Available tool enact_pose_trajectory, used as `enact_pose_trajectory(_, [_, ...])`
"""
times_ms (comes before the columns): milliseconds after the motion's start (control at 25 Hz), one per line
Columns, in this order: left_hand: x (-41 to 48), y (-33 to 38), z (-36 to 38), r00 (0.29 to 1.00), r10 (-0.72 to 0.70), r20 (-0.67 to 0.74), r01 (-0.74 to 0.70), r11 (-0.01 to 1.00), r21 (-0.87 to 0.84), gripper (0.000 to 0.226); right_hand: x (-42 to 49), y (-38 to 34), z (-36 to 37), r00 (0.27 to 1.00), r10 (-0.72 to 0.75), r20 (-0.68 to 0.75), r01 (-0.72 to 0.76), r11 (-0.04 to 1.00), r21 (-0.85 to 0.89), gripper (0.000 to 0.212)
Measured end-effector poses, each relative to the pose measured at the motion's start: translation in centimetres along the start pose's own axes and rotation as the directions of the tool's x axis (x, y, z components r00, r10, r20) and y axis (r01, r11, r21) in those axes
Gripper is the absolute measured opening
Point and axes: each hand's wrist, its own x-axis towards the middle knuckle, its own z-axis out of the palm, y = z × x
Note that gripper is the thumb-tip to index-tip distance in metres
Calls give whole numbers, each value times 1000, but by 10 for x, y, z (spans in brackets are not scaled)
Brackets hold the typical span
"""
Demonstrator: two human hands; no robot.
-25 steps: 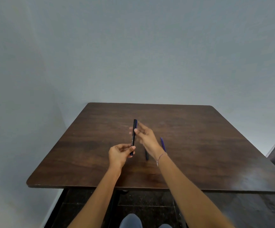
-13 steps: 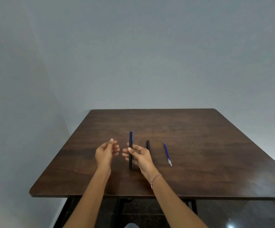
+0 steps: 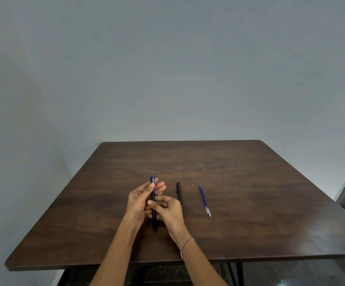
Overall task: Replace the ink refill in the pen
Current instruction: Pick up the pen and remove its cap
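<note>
A dark pen (image 3: 153, 195) with a blue top end stands nearly upright above the brown table (image 3: 250, 182), its tip pointing down toward me. My left hand (image 3: 139, 201) grips its upper part, thumb near the blue end. My right hand (image 3: 168, 211) pinches the lower barrel with thumb and fingers. A second black pen piece (image 3: 179, 191) lies on the table just right of my hands, partly hidden by my right hand. Further right lies a thin blue ink refill (image 3: 204, 200) with a clear tip toward me.
The table stands against a plain grey wall (image 3: 167, 69). Its front edge (image 3: 105, 263) is close to me, with dark floor and table legs below. A bracelet is on my right wrist.
My left hand has closed on the pen's upper part; half a second ago it was off the pen. Both hands now hold it. The view has shifted slightly.
</note>
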Motion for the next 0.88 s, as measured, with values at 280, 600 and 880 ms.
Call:
enact_pose_trajectory(280, [7, -16, -9, 999, -10, -49, 4, 991, -133, 24, 3, 5, 1, 1000, -26, -11, 24, 995, -94, 10])
enact_pose_trajectory(600, [11, -17, -13, 989, -9, 149, 24, 995, -97, 37, 6, 2, -5, 992, 0, 122, -3, 1000, 20, 13])
enact_pose_trajectory(880, [5, -15, -16, 999, 33, 38, -32, 999, -32, 16, 4, 3, -5, 984, 16, 177, -8, 999, -46, 13])
